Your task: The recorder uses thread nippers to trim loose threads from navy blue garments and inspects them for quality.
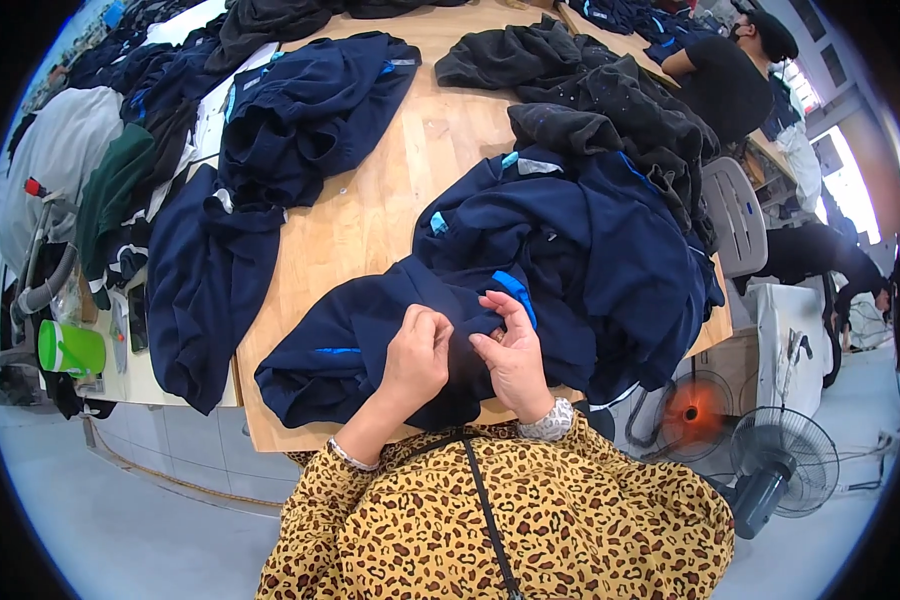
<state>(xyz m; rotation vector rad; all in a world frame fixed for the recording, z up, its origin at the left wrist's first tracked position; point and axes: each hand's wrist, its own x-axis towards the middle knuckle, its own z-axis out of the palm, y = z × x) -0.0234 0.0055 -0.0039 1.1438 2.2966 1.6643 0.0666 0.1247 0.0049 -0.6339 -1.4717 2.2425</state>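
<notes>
A navy garment (330, 305) with bright blue trim lies bunched at the table's near edge, under both hands. My left hand (417, 355) is closed just above it, thumb and fingertips pinched together; what is between them is too small to make out. Close on its right, my right hand (512, 352) has its palm turned inward, with thumb and forefinger apart and the other fingers loosely curled. Dark cloth shows in the gap between the two hands. A blue trim strip (515, 297) rises just beyond the right fingertips. More navy garments (635, 270) are heaped to the right.
On the wooden table (355, 215), navy garments (315, 110) lie far left and dark fleece garments (610, 95) far right. A green bucket (70, 348) stands at left. Right are a grey chair (733, 215), a fan (785, 460), a glowing orange heater (692, 413) and a person (725, 85) in black.
</notes>
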